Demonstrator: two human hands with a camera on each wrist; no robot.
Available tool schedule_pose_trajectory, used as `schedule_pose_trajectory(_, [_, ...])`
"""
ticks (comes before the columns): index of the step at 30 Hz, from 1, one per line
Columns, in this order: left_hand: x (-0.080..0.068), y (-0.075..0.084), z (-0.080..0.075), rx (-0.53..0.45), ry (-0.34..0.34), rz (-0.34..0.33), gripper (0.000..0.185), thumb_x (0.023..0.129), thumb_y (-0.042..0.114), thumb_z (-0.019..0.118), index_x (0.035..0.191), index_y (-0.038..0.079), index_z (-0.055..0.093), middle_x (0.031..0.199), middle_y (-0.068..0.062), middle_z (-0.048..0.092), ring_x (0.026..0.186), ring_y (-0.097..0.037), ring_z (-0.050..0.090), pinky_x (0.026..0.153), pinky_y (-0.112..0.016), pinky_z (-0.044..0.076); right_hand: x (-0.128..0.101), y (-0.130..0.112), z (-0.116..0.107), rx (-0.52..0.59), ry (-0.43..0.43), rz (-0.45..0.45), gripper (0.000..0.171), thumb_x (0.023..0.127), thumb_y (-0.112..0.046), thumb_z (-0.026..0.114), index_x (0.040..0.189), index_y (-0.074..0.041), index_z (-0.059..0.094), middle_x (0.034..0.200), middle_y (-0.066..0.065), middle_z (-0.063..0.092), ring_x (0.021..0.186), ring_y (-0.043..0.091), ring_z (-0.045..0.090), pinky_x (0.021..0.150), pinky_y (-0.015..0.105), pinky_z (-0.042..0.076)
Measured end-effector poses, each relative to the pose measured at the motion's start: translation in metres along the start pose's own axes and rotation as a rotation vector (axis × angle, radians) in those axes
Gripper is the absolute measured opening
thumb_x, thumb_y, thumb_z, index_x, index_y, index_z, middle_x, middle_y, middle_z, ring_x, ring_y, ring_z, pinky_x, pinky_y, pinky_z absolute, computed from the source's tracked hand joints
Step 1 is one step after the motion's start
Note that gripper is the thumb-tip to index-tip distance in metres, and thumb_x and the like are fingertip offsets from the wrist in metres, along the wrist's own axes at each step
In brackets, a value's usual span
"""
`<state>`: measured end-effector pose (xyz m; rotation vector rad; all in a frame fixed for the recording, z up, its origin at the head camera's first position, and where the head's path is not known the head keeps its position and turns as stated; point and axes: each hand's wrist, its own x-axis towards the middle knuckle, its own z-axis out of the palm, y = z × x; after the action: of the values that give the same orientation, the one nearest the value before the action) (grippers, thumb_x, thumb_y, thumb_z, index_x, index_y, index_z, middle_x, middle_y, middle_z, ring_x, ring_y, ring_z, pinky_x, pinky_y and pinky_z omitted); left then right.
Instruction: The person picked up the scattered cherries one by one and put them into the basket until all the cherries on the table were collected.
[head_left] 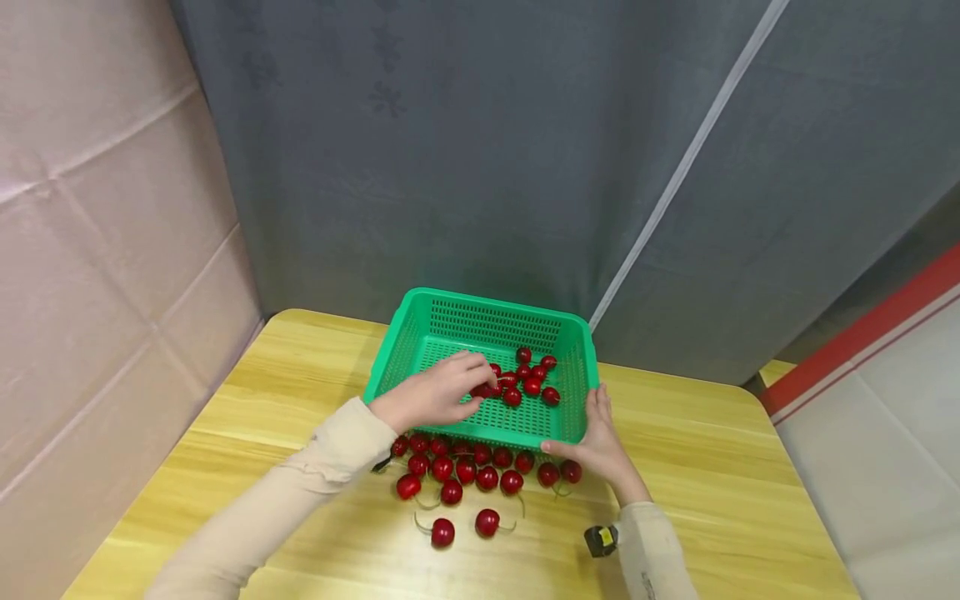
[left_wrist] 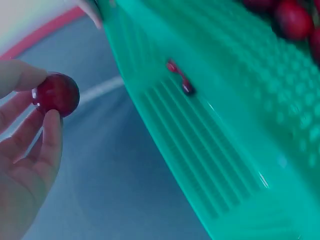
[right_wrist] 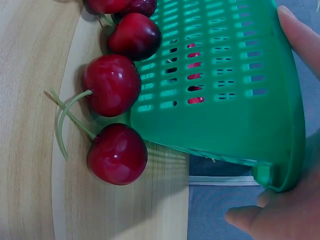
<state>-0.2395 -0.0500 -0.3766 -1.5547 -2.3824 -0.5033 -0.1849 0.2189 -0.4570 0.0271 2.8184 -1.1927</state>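
My left hand [head_left: 450, 387] is over the inside of the green plastic basket [head_left: 501, 303]. In the left wrist view, its thumb and fingertips pinch a dark red cherry [left_wrist: 59, 94]. My right hand [head_left: 600, 450] holds the basket's front right corner, the thumb at the front rim and the other fingers along the right side. Several cherries [head_left: 532, 386] lie inside the basket, mostly toward its right half. Other cherries with green stems [head_left: 487, 477] lie close together on the table along the basket's front wall. My left hand partly hides the cherries beneath it.
Two stemmed cherries, one of them the left cherry [head_left: 442, 532], lie apart on the wooden table [head_left: 720, 467], nearer to me. A dark grey curtain [head_left: 420, 167] hangs behind the table. Pale fabric [head_left: 112, 250] stands at the left. A black wrist device [head_left: 601, 541] sits by my right sleeve.
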Motion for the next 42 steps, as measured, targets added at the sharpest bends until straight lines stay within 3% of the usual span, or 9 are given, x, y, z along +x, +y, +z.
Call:
schedule_pose_trajectory(5, [0.014, -0.029, 0.000, 0.007, -0.049, -0.097, 0.015, 0.081, 0.006, 0.063, 0.096, 0.006, 0.060, 0.094, -0.004, 0.056, 0.084, -0.017, 0.052, 0.074, -0.026, 0.047, 0.001, 0.001, 0.001, 0.009, -0.009, 0.007, 0.125, 0.065, -0.048, 0.077, 0.143, 0.002, -0.007, 0.148, 0.010, -0.024, 0.136, 0.033, -0.014, 0.107, 0.054, 0.009])
schedule_pose_trajectory(12, [0.033, -0.054, 0.009, 0.022, -0.198, -0.198, 0.011, 0.083, 0.005, 0.059, 0.094, 0.005, 0.060, 0.088, -0.006, 0.056, 0.072, -0.015, 0.049, 0.065, -0.024, 0.045, 0.000, 0.001, 0.001, 0.015, -0.012, 0.009, 0.124, 0.065, -0.048, 0.077, 0.143, 0.002, -0.007, 0.148, 0.010, -0.024, 0.136, 0.032, -0.015, 0.107, 0.054, 0.009])
schedule_pose_trajectory(17, [0.041, -0.061, 0.014, 0.016, -0.301, -0.272, 0.008, 0.084, 0.006, 0.057, 0.092, 0.005, 0.058, 0.086, -0.005, 0.054, 0.069, -0.014, 0.045, 0.062, -0.023, 0.042, -0.003, 0.000, 0.000, 0.015, -0.003, 0.001, 0.124, 0.065, -0.047, 0.077, 0.142, 0.003, -0.006, 0.148, 0.012, -0.023, 0.136, 0.033, -0.014, 0.107, 0.055, 0.010])
schedule_pose_trajectory(22, [0.043, -0.066, 0.016, 0.026, -0.361, -0.333, 0.006, 0.084, 0.005, 0.056, 0.090, 0.006, 0.057, 0.082, -0.004, 0.053, 0.068, -0.015, 0.044, 0.062, -0.025, 0.040, -0.006, -0.002, 0.002, 0.017, 0.004, 0.000, 0.124, 0.064, -0.046, 0.077, 0.143, 0.004, -0.005, 0.149, 0.012, -0.021, 0.137, 0.033, -0.013, 0.107, 0.054, 0.011])
schedule_pose_trajectory(30, [0.038, -0.066, 0.018, 0.019, -0.442, -0.391, 0.020, 0.085, 0.006, 0.055, 0.104, 0.005, 0.059, 0.100, -0.009, 0.061, 0.075, -0.017, 0.053, 0.067, -0.027, 0.046, -0.006, -0.003, 0.005, 0.024, -0.012, 0.005, 0.125, 0.064, -0.047, 0.078, 0.143, 0.002, -0.006, 0.149, 0.009, -0.022, 0.137, 0.031, -0.014, 0.107, 0.053, 0.010])
schedule_pose_trajectory(37, [0.036, -0.059, 0.013, 0.004, -0.470, -0.387, 0.024, 0.086, 0.011, 0.057, 0.110, 0.007, 0.059, 0.110, -0.009, 0.059, 0.088, -0.020, 0.057, 0.075, -0.030, 0.049, -0.003, -0.002, 0.005, 0.005, -0.002, -0.004, 0.125, 0.064, -0.048, 0.077, 0.143, 0.002, -0.005, 0.149, 0.011, -0.022, 0.137, 0.033, -0.013, 0.107, 0.054, 0.010])
schedule_pose_trajectory(42, [0.028, -0.043, 0.004, -0.009, -0.421, -0.275, 0.024, 0.086, 0.013, 0.058, 0.108, 0.005, 0.059, 0.108, -0.009, 0.060, 0.091, -0.020, 0.059, 0.078, -0.030, 0.050, -0.001, -0.003, 0.005, -0.005, -0.009, 0.004, 0.125, 0.064, -0.049, 0.077, 0.143, 0.001, -0.006, 0.149, 0.009, -0.022, 0.137, 0.033, -0.012, 0.107, 0.054, 0.010])
